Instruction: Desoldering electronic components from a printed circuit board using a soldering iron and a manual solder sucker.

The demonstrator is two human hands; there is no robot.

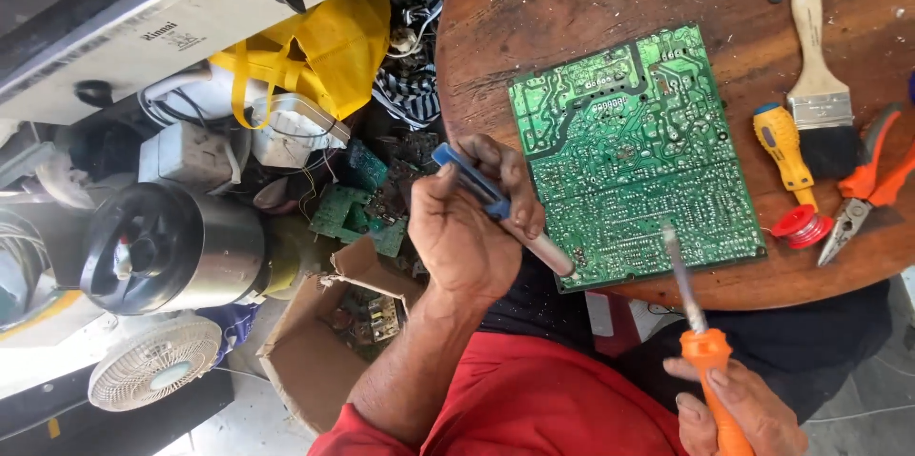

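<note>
The green circuit board (pixel 634 156) lies solder side up on the round wooden table (pixel 534 27), tilted so that its long axis runs from upper left to lower right; its near edge sits close to the table rim, just in front of the person.

The left hand (pixel 467 227) is clenched around a blue-handled desoldering pump (pixel 500 208). The pump's long axis slopes down to the right, and its pale nozzle rests at the board's lower left corner, touching or just above the edge; contact cannot be confirmed.

The right hand (pixel 739 408) grasps the orange handle of a soldering iron (pixel 691 308). The iron's shaft points up and slightly left, with its tip over the lower right area of the board. The tip appears blurred, so contact with the solder joints cannot be told.

Both tools converge on the near edge of the board from opposite sides. The pump nozzle and the iron tip stand apart, with a stretch of board between them. The left hand is nearer to the board than the right.

To the right of the board lie a red solder spool (pixel 801 225), a yellow-handled screwdriver (pixel 783 146), a paintbrush (pixel 818 84) and orange-handled pliers (pixel 872 189).
</note>
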